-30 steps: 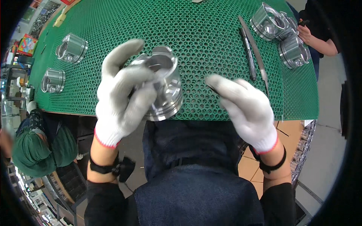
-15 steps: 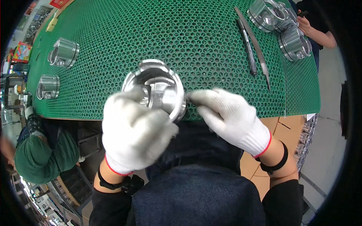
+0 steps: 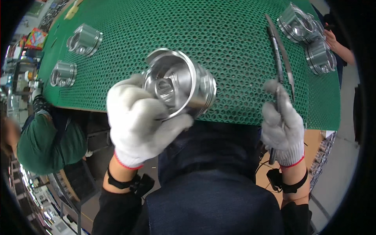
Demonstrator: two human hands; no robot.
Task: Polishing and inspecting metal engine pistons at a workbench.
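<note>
My left hand [image 3: 137, 121], in a white knit glove, is closed round a shiny metal piston [image 3: 203, 88]. The piston is tilted above the table's front edge, its hollow skirt side toward me and its ringed end to the right. Blurred a little by motion, my gloved right hand [image 3: 282, 125] is at the table's front right edge. Its fingers are curled round a slim dark rod [image 3: 272, 156], whose lower end sticks out below the palm; its kind I cannot make out. Just beyond those fingertips lie a black marker pen [image 3: 275, 51] and a long grey file [image 3: 282, 47].
A green honeycomb mat [image 3: 172, 27] covers the table. Two pistons [image 3: 85, 40] stand at the left, and several more [image 3: 321, 56] at the far right. Another person's hand [image 3: 331, 39] is beside those. At the left sits a person in a green top [image 3: 51, 145].
My right hand has left the piston's side and moved right, near the marker pen and file. The piston has turned in my left hand, its ringed end now to the right.
</note>
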